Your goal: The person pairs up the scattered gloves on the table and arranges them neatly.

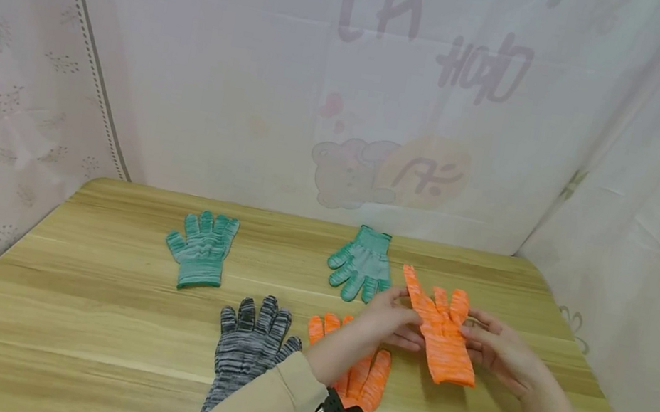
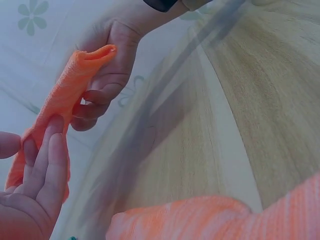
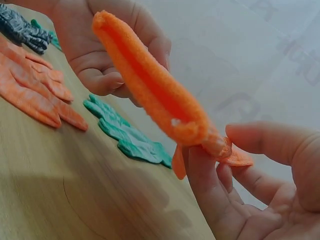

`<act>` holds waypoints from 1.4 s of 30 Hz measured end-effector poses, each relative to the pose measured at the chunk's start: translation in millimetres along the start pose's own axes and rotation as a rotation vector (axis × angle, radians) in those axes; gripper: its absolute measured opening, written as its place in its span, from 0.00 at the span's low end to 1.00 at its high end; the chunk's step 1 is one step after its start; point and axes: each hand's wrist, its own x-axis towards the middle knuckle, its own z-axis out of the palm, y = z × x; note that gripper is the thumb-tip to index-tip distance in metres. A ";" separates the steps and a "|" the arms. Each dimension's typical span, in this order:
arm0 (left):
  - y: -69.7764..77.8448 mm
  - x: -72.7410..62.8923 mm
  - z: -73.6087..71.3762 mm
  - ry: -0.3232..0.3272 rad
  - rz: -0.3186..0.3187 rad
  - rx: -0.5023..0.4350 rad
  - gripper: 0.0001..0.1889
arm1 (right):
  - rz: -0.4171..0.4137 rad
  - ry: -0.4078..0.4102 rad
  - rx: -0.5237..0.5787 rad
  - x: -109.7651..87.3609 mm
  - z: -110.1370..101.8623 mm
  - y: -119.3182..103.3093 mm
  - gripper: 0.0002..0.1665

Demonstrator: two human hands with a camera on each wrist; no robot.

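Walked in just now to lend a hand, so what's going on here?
A person is holding up an orange glove between the left hand and the right hand, over the right part of a table. A second orange glove lies on the table, partly hidden by the left forearm, with a grey-and-black glove to its left. Farther back lie one green glove and, to its right, another green glove.

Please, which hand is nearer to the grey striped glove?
Left. The left hand is right of the grey striped glove; the right hand is farther right, beyond the held orange glove.
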 end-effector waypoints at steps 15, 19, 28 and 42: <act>2.6 -8.5 -12.6 -0.027 0.027 0.007 0.38 | -0.070 -0.051 0.019 0.3 15.1 -10.1 0.22; 5.2 -12.4 -15.4 -0.034 0.034 0.008 0.39 | -0.077 -0.052 0.005 -0.4 20.2 -13.7 0.21; 11.5 -23.5 -21.5 -0.055 0.052 0.018 0.39 | -0.093 -0.052 -0.016 -1.1 26.5 -17.2 0.19; 18.7 -39.4 -29.1 -0.113 0.073 0.074 0.39 | -0.108 -0.053 -0.057 -2.9 43.3 -22.9 0.23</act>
